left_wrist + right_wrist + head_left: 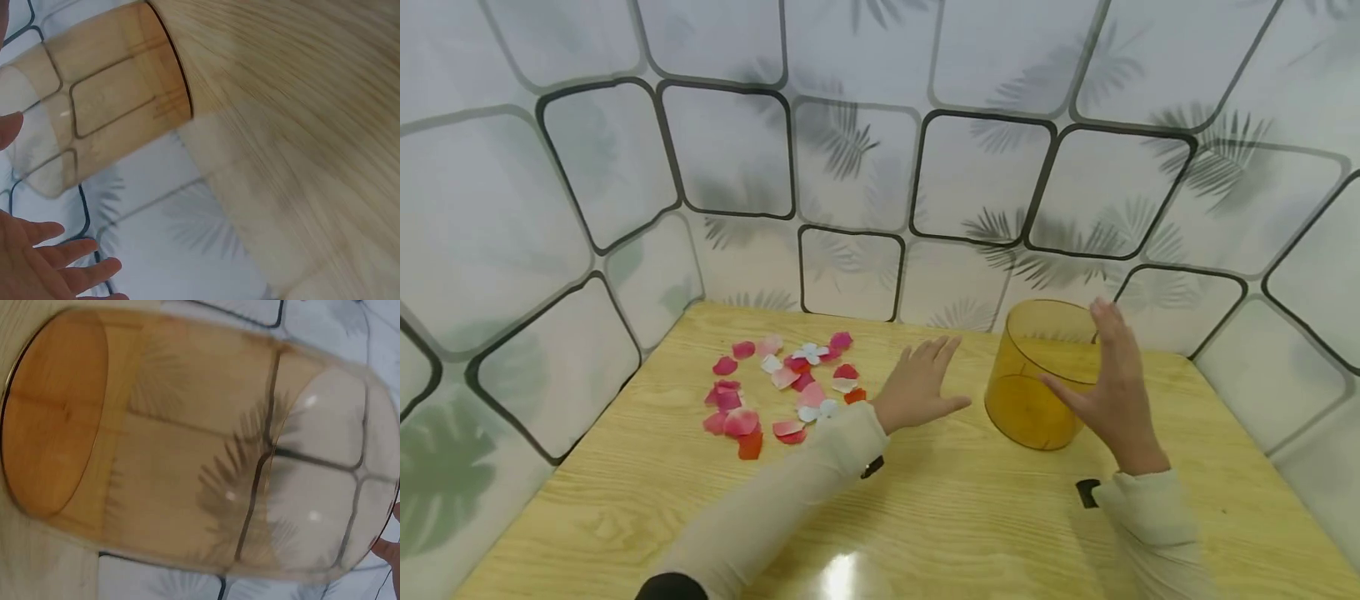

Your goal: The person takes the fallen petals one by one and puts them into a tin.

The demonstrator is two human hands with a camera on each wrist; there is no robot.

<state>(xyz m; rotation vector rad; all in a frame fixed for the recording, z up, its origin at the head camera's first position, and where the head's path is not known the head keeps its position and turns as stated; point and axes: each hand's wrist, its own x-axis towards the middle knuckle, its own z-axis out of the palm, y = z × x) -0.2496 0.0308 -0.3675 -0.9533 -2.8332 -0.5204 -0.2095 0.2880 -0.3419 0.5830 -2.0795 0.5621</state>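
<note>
Three views: only the head view takes in the scattered petals (742, 422), pink, red and white; the right wrist view alone gives the amber container (1033, 408) close up from base to rim, its round floor a deeper orange, the wall pattern showing through its side; the left wrist view has its base edge against the wood grain, beyond the fingers.
Table and backdrop: a pale wood table (970, 517) carries everything; behind it rises a white backdrop (853, 162) printed with dark rounded outlines and grey leaves; white flowers (810, 354) lie among the petals.
In the way: the right hand (1112, 396) covers part of the container's right side in the head view; the left sleeve (790, 492) crosses the table just below the petals.
Left hand: the left hand (921, 383) is between petals and container; its fingers are spread and nearly straight, thumb pointing at the container, with nothing held.
Right hand: fingers raised, thumb set well apart in a wide curve, no grip on anything.
Amber container: upright on the table, between the two hands, apart from the left fingers; its rim is close to the right thumb, though whether they touch I cannot tell, as only fingertips enter the right wrist view's edge.
</note>
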